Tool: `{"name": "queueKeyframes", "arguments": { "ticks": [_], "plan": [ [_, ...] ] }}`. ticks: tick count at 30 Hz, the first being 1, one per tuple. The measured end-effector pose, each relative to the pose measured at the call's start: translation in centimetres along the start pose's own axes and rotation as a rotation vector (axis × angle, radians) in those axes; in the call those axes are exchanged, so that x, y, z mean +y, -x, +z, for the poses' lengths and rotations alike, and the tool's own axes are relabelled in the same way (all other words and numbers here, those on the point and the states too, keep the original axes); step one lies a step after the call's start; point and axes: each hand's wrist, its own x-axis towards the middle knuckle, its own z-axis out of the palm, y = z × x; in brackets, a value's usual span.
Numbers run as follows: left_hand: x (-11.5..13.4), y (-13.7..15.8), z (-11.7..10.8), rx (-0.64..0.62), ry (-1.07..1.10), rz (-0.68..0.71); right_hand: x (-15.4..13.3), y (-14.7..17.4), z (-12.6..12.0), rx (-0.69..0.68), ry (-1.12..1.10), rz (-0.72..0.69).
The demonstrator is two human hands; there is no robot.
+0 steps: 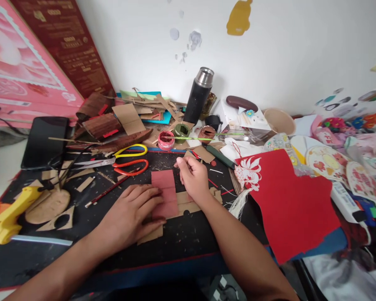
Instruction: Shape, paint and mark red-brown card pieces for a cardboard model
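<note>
My left hand (133, 209) lies with its fingers stretched out over the left edge of a pink-red painted cardboard piece (165, 188). Beneath that piece, a strip of plain brown cardboard (186, 201) sticks out to the right, partly under my right wrist. My right hand (194, 177) is closed above the strip, thumb against curled fingers; anything between them is hidden. Just beyond it stand a small jar of red paint (166, 141), a green jar (181, 131) and a brown jar (207, 133). A thin green stick (194, 138) lies across them.
Yellow-and-red-handled scissors (130, 167) and a pencil (105, 195) lie left of the cardboard. A yellow glue gun (15, 213) and a black phone (45, 142) are further left. Behind stands a black thermos (199, 98). Red paper (296, 200) and a dark green-handled tool (219, 156) lie right.
</note>
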Motion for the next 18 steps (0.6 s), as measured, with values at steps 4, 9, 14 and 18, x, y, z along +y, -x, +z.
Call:
{"name": "queueKeyframes", "arguments": {
  "ticks": [4, 9, 14, 18],
  "plan": [
    [-0.15, -0.06, 0.44, 0.042, -0.005, -0.041, 0.08, -0.22, -0.01, 0.012, -0.018, -0.02],
    [-0.09, -0.01, 0.41, 0.074, -0.062, -0.022, 0.53, -0.3, 0.03, 0.005, -0.023, -0.067],
    [-0.08, -0.05, 0.24, 0.054, -0.054, 0.02, 0.68, -0.27, 0.12, 0.01, -0.017, -0.067],
    [-0.11, -0.08, 0.29, 0.052, -0.019, 0.023, 0.56, -0.29, 0.13, 0.003, -0.009, -0.056]
  ]
}}
